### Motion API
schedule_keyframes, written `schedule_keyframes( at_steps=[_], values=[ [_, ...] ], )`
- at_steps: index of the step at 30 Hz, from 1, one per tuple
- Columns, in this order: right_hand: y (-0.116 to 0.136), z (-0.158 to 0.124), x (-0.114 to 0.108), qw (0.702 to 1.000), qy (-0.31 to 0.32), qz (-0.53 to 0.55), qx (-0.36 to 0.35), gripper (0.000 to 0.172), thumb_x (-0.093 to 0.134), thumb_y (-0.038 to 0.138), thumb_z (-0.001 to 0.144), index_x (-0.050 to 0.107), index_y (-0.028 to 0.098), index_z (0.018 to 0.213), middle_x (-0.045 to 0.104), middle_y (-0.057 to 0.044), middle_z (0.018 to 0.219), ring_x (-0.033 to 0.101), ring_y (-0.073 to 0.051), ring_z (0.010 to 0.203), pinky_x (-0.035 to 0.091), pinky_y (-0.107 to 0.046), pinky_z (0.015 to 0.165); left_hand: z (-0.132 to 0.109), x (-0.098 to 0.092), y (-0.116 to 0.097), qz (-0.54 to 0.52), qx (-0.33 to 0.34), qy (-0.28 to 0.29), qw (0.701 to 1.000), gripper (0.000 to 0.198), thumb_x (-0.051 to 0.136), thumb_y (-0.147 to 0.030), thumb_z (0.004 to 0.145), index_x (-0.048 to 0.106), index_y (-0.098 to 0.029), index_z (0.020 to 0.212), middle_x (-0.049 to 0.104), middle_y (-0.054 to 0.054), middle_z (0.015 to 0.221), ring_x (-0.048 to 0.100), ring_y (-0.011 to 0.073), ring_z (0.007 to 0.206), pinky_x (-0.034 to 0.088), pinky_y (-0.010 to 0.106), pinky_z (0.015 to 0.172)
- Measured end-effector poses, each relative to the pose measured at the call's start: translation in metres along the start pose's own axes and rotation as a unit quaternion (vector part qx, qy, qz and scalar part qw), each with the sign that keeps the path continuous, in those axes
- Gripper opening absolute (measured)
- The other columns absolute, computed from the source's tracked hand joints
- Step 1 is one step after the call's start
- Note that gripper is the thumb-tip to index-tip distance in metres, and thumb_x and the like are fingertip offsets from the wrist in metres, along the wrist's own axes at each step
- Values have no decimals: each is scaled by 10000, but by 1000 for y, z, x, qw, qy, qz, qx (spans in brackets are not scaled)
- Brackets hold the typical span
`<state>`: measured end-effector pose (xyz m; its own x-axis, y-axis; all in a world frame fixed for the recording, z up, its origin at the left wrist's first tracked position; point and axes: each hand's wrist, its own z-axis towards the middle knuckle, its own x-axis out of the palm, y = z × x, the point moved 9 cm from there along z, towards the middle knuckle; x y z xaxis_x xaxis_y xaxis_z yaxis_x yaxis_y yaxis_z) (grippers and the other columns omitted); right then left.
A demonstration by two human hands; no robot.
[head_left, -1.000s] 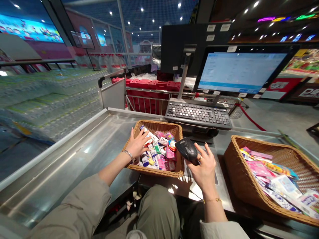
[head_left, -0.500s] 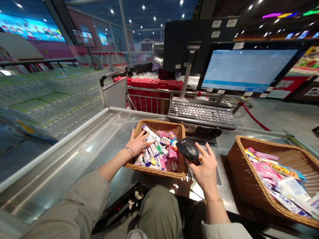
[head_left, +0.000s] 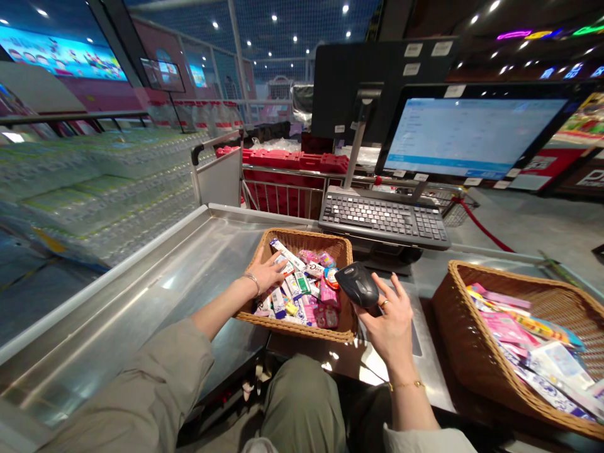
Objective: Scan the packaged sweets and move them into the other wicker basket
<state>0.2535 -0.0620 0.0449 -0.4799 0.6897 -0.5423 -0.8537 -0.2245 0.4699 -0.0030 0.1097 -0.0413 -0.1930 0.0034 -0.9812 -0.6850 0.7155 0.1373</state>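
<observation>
My left hand [head_left: 268,272] reaches into a wicker basket [head_left: 342,326] full of small snack and candy packets [head_left: 306,288]. Its fingers curl around a white packet at the basket's left side. My right hand [head_left: 389,321] holds a black handheld barcode scanner [head_left: 357,284] just right of that basket, the scanner's head pointing toward the packets. A second wicker basket [head_left: 460,343] with more packets sits at the right.
A steel checkout counter [head_left: 155,296] stretches to the left. A keyboard [head_left: 384,218] and a lit monitor [head_left: 467,135] stand behind the baskets. A red shopping cart [head_left: 287,182] is beyond the counter, and shelves of bottled water [head_left: 85,189] fill the left.
My left hand has slid a little further back and left in the basket, closing on a packet. The scanner hand has barely shifted.
</observation>
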Motion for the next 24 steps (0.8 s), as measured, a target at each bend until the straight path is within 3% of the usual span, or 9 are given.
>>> schedule_keyframes(
  at_steps=[8, 16, 24],
  values=[
    [-2, 0, 1, 1000, 0, -1, 5, 203, 687, 410, 778, 720, 224, 853, 678, -102, 1239, 432, -360, 1357, 404, -624, 1027, -1, 5, 5, -4, -14, 43, 999, 116, 672, -315, 854, 735, -369, 936, 374, -12, 1568, 105, 386, 1496, -135, 760, 1041],
    [-2, -1, -1, 1000, -8, 3, 4, 208, 684, 422, 785, 721, 225, 840, 684, -101, 1227, 437, -355, 1354, 405, -616, 1028, 3, 5, 9, -44, -9, 39, 998, 152, 652, -302, 866, 702, -337, 1005, 378, 12, 1568, 99, 383, 1498, -117, 782, 1028],
    [-3, -1, -3, 1000, -10, 4, 8, 203, 685, 415, 786, 722, 227, 854, 681, -93, 1235, 430, -349, 1359, 408, -609, 1030, 22, -12, -8, -40, -23, -29, 999, 162, 579, -343, 912, 666, -298, 1041, 374, 66, 1566, 157, 400, 1484, -32, 819, 1020]
  ],
)
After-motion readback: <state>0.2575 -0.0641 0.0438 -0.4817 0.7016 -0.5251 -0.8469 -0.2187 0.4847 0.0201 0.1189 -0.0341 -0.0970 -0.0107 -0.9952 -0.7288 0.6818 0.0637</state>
